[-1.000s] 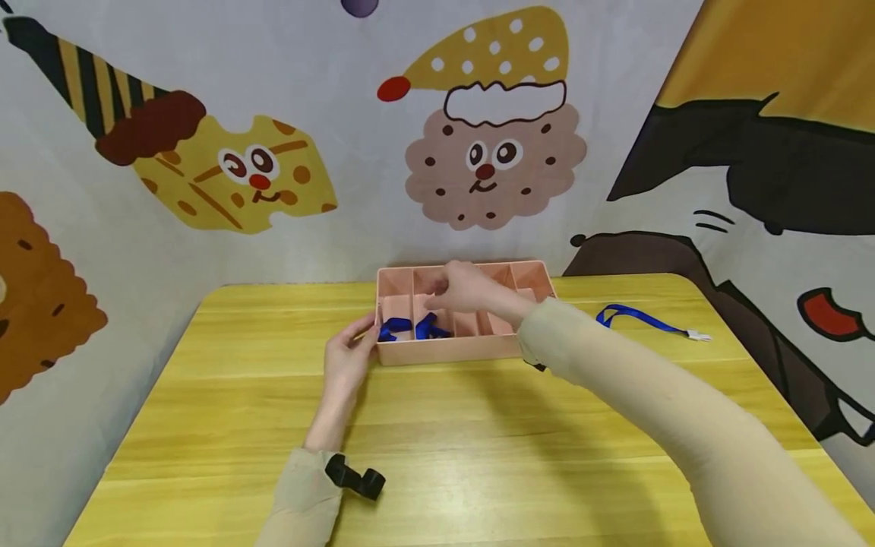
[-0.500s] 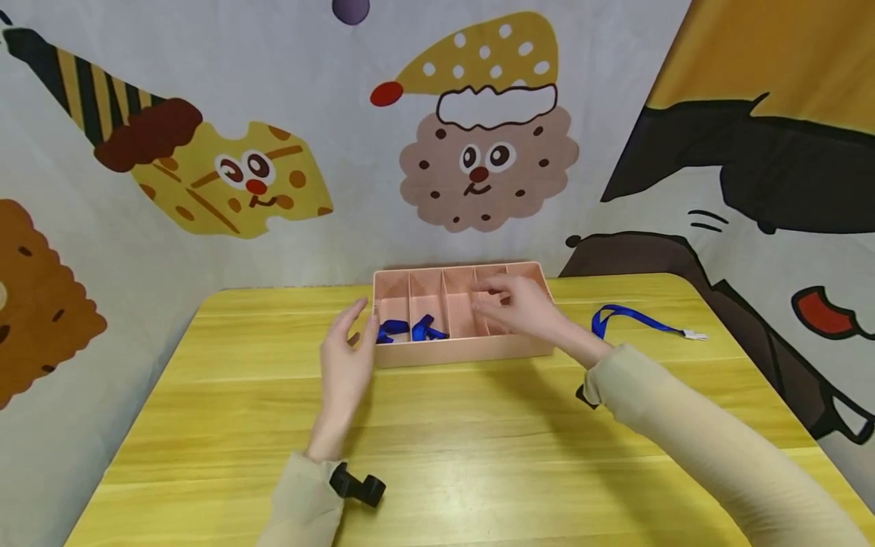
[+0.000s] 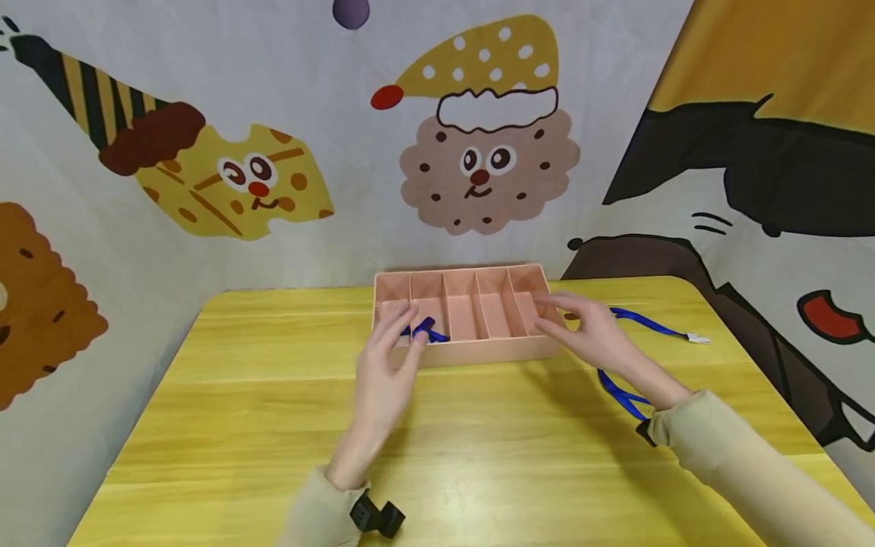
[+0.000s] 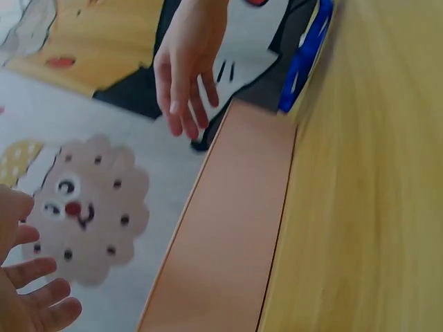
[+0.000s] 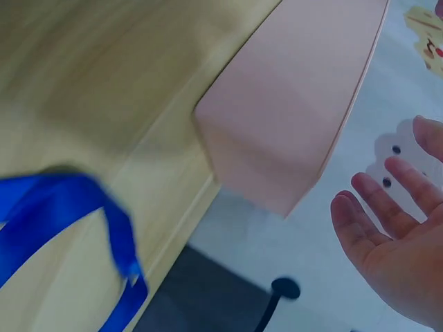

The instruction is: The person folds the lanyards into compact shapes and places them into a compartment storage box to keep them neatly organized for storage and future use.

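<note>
A pink box (image 3: 492,350) split into several compartments stands near the back of the table. Blue ribbon (image 3: 429,331) lies in its second compartment from the left, and another blue piece (image 3: 406,332) in the leftmost is mostly hidden behind my left hand. That left hand (image 3: 383,380) hovers before the box's left front, fingers spread and holding nothing. My right hand (image 3: 598,334) is at the box's right end, fingers extended and parted, also holding nothing. Behind and under it in the head view lies a blue lanyard (image 3: 645,324) with a white clip, partly covered by the hand.
The yellow wooden table (image 3: 478,456) reaches back to a cartoon-printed cloth (image 3: 301,254). Each sleeve cuff carries a small black device, the left one (image 3: 377,515) plainly visible. The lanyard's blue loop (image 5: 62,200) lies beside the box's right end.
My right hand has come out of the compartments and moved right to the box's end. My left hand has let go of the left edge and shifted right, in front of the box.
</note>
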Tool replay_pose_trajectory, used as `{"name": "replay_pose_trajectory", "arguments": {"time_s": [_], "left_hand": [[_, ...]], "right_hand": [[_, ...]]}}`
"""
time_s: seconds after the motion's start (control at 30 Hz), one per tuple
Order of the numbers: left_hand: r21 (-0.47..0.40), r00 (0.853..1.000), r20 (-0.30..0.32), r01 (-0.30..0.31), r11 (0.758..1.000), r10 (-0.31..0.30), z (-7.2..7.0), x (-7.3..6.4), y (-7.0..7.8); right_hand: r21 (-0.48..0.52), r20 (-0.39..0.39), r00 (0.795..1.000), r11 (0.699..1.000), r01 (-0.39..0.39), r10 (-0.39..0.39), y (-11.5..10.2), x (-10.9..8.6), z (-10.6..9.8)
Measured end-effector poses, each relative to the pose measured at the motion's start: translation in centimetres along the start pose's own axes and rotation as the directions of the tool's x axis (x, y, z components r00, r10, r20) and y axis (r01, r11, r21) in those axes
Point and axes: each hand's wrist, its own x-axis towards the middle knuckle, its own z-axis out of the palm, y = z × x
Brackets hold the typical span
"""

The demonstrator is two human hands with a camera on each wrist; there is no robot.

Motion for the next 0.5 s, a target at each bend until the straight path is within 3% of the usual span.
{"name": "replay_pose_trajectory", "arguments": {"time_s": [0.13,0.33,0.5], "left_hand": [[0.035,0.996,0.069,-0.061,0.998,0.058,1.3,-1.5,1.1],[0.045,0.984,0.14,-0.115,0.992,0.108,3.1,-2.7,2.2],[0.074,0.959,0.238,-0.178,0.981,0.156,5.3,-3.5,2.8]], "right_hand": [[-0.066,-0.037,0.999,0.998,-0.009,0.007,1.1,-1.7,-1.0],[-0.136,-0.075,0.997,0.99,-0.037,0.027,3.2,-2.9,-3.1],[-0.166,-0.095,0.993,0.983,-0.078,0.063,5.7,-4.1,-4.7]]}}
